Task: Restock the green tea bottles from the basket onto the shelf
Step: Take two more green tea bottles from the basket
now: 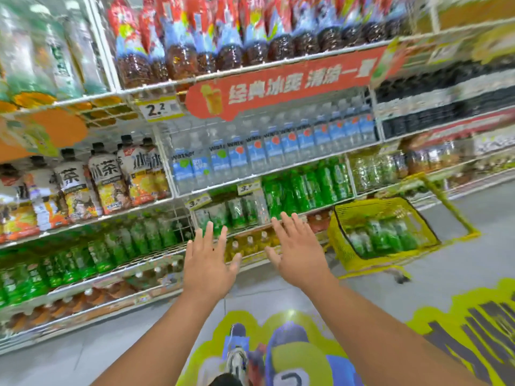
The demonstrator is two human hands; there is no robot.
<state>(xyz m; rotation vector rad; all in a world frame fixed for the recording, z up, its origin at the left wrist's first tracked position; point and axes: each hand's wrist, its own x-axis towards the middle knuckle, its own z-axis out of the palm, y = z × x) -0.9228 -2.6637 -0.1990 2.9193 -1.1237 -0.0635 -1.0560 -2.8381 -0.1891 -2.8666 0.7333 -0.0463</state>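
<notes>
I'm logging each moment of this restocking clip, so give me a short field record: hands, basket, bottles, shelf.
left hand: open, fingers spread, holding nothing, raised in front of the shelves
right hand: open, fingers spread, holding nothing
basket: yellow, on the floor to the right of the hands, beside the shelves
basket contents: green bottles lying inside
shelf: white wire rack; green bottles stand on it just beyond the fingertips
task state: no bottle in hand yet
image quality: blurred, labels mostly unreadable
</notes>
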